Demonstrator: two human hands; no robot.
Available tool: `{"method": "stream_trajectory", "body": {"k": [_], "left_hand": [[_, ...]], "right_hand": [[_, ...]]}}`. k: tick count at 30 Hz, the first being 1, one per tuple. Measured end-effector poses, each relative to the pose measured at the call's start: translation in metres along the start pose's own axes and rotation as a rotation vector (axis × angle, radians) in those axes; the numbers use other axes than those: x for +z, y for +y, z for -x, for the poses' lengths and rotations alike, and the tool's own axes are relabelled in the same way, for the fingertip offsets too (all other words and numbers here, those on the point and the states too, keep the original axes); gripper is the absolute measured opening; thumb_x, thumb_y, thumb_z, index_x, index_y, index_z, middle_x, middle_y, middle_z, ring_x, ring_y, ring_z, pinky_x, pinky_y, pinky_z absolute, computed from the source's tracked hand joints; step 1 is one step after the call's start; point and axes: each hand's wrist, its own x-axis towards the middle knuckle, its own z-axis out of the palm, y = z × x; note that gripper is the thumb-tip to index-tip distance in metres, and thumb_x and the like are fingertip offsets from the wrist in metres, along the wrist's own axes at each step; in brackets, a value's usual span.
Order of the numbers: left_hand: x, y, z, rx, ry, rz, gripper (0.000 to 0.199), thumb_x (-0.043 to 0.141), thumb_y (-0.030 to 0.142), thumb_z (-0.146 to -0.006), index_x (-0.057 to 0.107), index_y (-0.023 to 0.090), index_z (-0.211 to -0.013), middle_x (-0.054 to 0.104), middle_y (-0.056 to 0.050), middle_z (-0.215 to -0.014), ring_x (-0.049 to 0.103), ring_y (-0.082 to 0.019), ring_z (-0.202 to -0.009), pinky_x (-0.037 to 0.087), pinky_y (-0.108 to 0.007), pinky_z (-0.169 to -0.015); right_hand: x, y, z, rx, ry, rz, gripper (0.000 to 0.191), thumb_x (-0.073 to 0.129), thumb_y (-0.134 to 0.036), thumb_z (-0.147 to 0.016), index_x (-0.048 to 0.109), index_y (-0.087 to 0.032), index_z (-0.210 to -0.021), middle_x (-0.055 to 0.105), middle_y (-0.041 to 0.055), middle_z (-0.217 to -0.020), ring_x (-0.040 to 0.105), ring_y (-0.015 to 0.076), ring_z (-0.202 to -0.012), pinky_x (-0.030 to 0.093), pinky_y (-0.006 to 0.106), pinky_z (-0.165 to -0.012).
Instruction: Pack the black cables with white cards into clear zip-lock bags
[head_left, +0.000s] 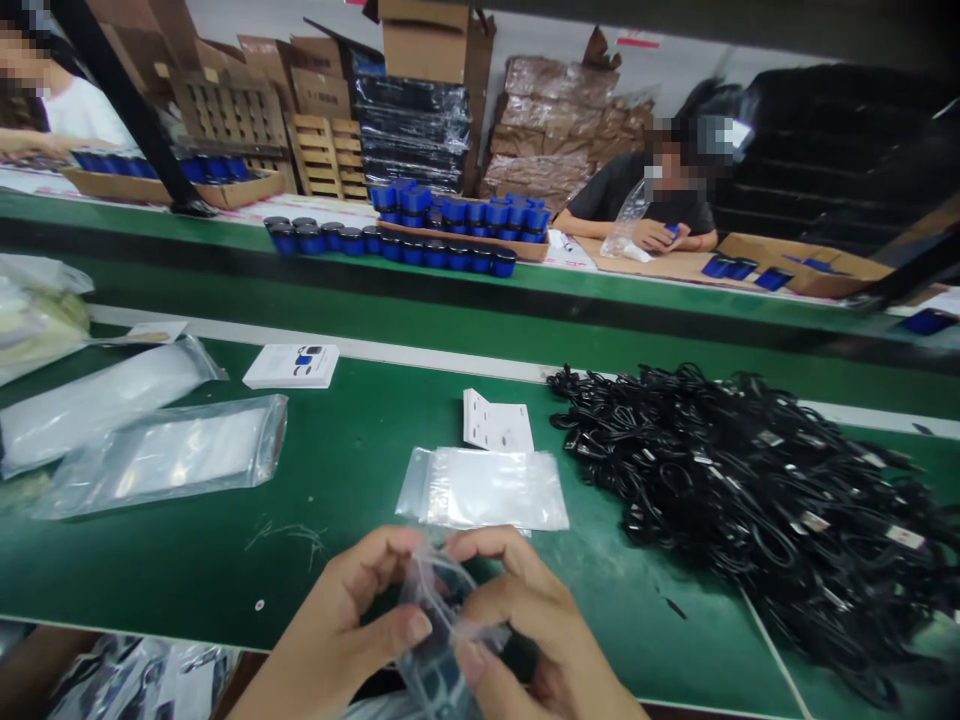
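A small clear plastic bag (439, 650) is held between both hands at the table's front edge, with something dark and light inside that I cannot make out. My left hand (375, 600) pinches the bag's left side near its top. My right hand (525, 625) grips its right side, fingers bent around the plastic. Just beyond the hands lies a stack of flat clear bags (499, 490). Behind that stack a folded white leaflet (499, 425) stands partly open. To the right spreads a large heap of black cables (720, 470).
At the left lie a stack of printed cards (292, 366) and packs of clear bags (187, 450). Below the front edge are filled bags (142, 680). Across the green table (360, 480) stand blue-and-black items (450, 250); a person (652, 200) works there, another sits far left.
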Motion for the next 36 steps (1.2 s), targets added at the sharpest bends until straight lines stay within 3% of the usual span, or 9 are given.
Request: {"method": "stream_trajectory", "body": {"k": [3,7,11,16,18,20,26,30,36], "left_hand": [[0.009,0.003,-0.002,-0.058,0.080,0.075,0.030,0.078,0.045,-0.068,0.065,0.018,-0.065,0.054,0.006,-0.058,0.048,-0.006,-0.054,0.038,-0.014,-0.053],[0.012,-0.001,0.000,0.020,0.193,-0.051,0.014,0.075,0.033,-0.073,0.068,0.021,-0.068,0.056,0.007,-0.061,0.051,-0.005,-0.053,0.040,-0.012,-0.051],[0.017,0.001,0.002,0.099,0.286,-0.166,0.006,0.070,0.029,-0.074,0.075,0.026,-0.076,0.068,0.003,-0.075,0.063,-0.011,-0.067,0.047,-0.013,-0.061],[0.028,0.004,0.003,0.100,0.421,-0.165,0.013,0.069,0.033,-0.074,0.075,0.024,-0.067,0.066,0.002,-0.070,0.058,-0.009,-0.058,0.045,-0.013,-0.052],[0.029,0.002,0.002,0.087,0.426,-0.148,0.016,0.069,0.037,-0.074,0.074,0.023,-0.067,0.065,0.002,-0.070,0.057,-0.010,-0.059,0.045,-0.014,-0.051],[0.028,-0.001,0.002,0.077,0.417,-0.143,0.019,0.070,0.039,-0.075,0.073,0.022,-0.067,0.064,0.002,-0.070,0.056,-0.010,-0.059,0.044,-0.015,-0.051],[0.018,-0.003,0.000,0.078,0.361,-0.239,0.023,0.063,0.040,-0.082,0.070,0.020,-0.073,0.062,0.001,-0.071,0.056,-0.012,-0.063,0.044,-0.016,-0.053],[0.013,-0.003,-0.001,0.161,0.307,-0.361,0.021,0.061,0.033,-0.083,0.066,0.020,-0.067,0.059,0.002,-0.067,0.055,-0.011,-0.062,0.045,-0.014,-0.056],[0.022,-0.004,-0.001,0.169,0.440,-0.286,0.022,0.060,0.032,-0.083,0.058,0.020,-0.066,0.052,0.005,-0.066,0.048,-0.008,-0.059,0.040,-0.013,-0.056]], "right_hand": [[-0.011,-0.005,0.001,0.007,-0.045,0.148,0.015,0.062,-0.008,-0.076,0.057,-0.021,-0.079,0.052,0.0046,-0.114,0.057,0.0201,-0.106,0.048,0.030,-0.086],[-0.023,-0.008,-0.002,-0.015,-0.088,0.359,0.009,0.064,-0.013,-0.083,0.061,-0.021,-0.084,0.059,0.0044,-0.102,0.056,0.0210,-0.099,0.045,0.033,-0.084],[-0.023,-0.002,-0.003,0.013,-0.107,0.258,0.009,0.060,-0.013,-0.088,0.061,-0.021,-0.085,0.064,0.0008,-0.086,0.059,0.0157,-0.081,0.045,0.027,-0.073],[-0.008,0.008,0.000,0.348,0.235,0.050,0.020,0.063,-0.018,-0.084,0.058,-0.023,-0.103,0.066,-0.0035,-0.077,0.063,0.0141,-0.073,0.047,0.023,-0.069],[-0.003,0.010,0.000,0.393,0.252,0.014,0.004,0.060,-0.022,-0.085,0.062,-0.022,-0.089,0.065,-0.0025,-0.074,0.062,0.0142,-0.070,0.046,0.023,-0.066],[-0.002,0.011,-0.002,0.354,0.213,0.000,0.014,0.056,-0.023,-0.087,0.062,-0.020,-0.075,0.063,-0.0008,-0.073,0.060,0.0141,-0.070,0.045,0.023,-0.065],[-0.003,0.012,-0.004,0.321,0.195,-0.012,0.020,0.053,-0.022,-0.089,0.055,-0.019,-0.070,0.056,-0.0010,-0.070,0.054,0.0133,-0.067,0.041,0.023,-0.063],[0.000,0.013,-0.003,0.331,0.192,0.000,0.022,0.050,-0.022,-0.089,0.051,-0.019,-0.068,0.053,-0.0013,-0.068,0.051,0.0133,-0.065,0.040,0.024,-0.062],[0.005,0.016,-0.002,0.285,0.204,0.025,0.020,0.049,-0.022,-0.090,0.049,-0.020,-0.070,0.051,-0.0019,-0.069,0.050,0.0127,-0.065,0.039,0.023,-0.062]]}}
